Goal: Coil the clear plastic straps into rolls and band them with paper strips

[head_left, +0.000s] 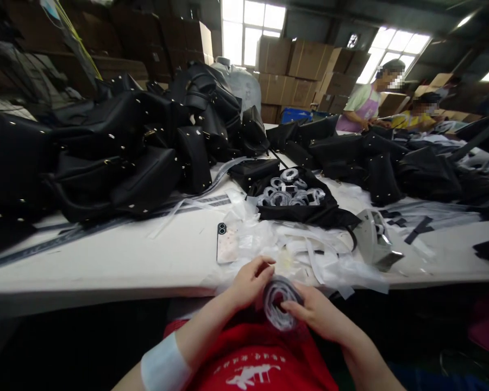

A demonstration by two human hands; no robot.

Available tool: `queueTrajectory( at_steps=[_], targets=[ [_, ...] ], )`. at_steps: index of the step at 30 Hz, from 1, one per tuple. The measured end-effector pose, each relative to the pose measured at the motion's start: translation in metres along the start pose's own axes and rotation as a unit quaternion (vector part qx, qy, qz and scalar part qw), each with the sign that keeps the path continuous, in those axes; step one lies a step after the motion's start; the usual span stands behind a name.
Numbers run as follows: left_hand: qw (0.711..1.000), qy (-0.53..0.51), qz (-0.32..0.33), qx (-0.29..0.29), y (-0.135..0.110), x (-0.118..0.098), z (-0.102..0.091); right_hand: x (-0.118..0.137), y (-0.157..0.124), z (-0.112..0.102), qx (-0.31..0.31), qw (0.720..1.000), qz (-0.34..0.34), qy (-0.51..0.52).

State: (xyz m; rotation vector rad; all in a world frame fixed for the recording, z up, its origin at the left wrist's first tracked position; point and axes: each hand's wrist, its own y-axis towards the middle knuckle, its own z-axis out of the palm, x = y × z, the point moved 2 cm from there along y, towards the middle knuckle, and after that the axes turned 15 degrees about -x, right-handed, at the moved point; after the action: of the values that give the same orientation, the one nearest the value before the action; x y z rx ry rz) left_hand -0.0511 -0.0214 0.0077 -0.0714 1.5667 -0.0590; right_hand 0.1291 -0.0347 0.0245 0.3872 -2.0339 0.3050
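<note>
A coil of grey, see-through strip (283,321) is held over my lap at the table's front edge. My right hand (320,312) grips it from the right, with the thumb in the middle of the roll. Close against its upper left side is my left hand (250,279), fingers curled together; what they pinch, if anything, is hidden. More rolled strips (289,196) lie heaped in an open black fabric bag (334,209) beyond my hands. Thin clear plastic and white strips (309,247) are spread in front of the bag.
A phone (227,244) lies left of the plastic. To the right stands a tape dispenser (377,239). Black bags (146,168) are heaped across the left and back of the white table (106,258). Two people (362,108) are at the back right, before stacked cartons (289,65).
</note>
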Motion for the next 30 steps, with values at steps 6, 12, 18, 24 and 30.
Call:
queueTrajectory(
  at_steps=[6, 12, 18, 24, 30],
  targets=[
    [0.963, 0.227, 0.119, 0.082, -0.012, -0.016, 0.000, -0.004, -0.004, 0.003, -0.022, 0.997, -0.004, -0.078],
    [0.978, 0.021, 0.058, -0.200, -0.008, -0.005, 0.009, -0.015, 0.001, 0.029, -0.151, 0.985, -0.026, 0.073],
    [0.992, -0.011, -0.007, -0.128, -0.013, 0.009, 0.012, -0.010, 0.005, 0.003, -0.069, 0.996, 0.004, 0.057],
    [0.981, 0.137, 0.101, 0.089, -0.042, 0.011, 0.025, -0.017, -0.013, -0.005, 0.215, 0.976, 0.027, 0.013],
    [0.984, 0.158, 0.068, 0.052, -0.062, 0.029, 0.037, -0.033, -0.030, 0.013, 0.189, 0.979, 0.068, 0.027]
  ],
)
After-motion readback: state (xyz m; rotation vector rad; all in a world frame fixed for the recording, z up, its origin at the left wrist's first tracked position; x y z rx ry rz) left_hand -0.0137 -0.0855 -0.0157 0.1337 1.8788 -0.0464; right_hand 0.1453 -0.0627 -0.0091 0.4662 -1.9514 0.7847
